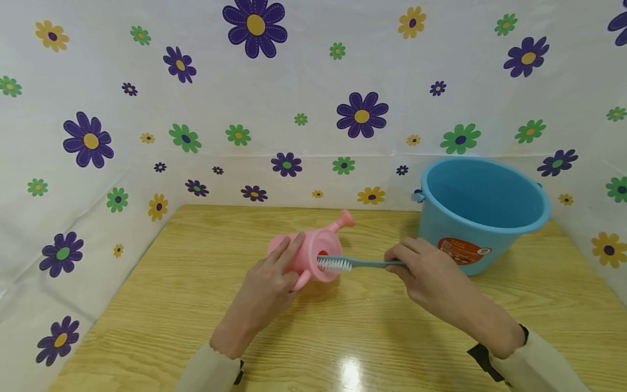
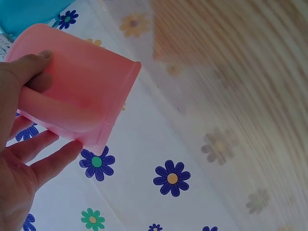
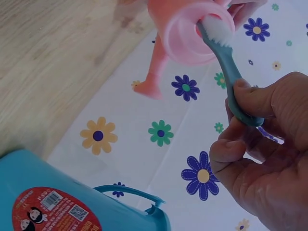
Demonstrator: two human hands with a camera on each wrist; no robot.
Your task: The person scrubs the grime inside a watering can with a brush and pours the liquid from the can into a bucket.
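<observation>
Brush [image 1: 364, 263] (tip unclear) partway inside can [image 1: 307, 253]

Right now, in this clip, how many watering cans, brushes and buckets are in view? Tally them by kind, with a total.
Watering can, pink: 1
Brush, white-bristled: 1
Bucket, blue: 1
Total: 3

Teal brush [image 1: 361, 263] partly inside pink watering can [image 1: 307, 252]

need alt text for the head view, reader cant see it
The right hand holds a brush partly inside a tipped pink watering can, gripped by the left hand. A blue bucket stands at right on the wooden table.
</observation>
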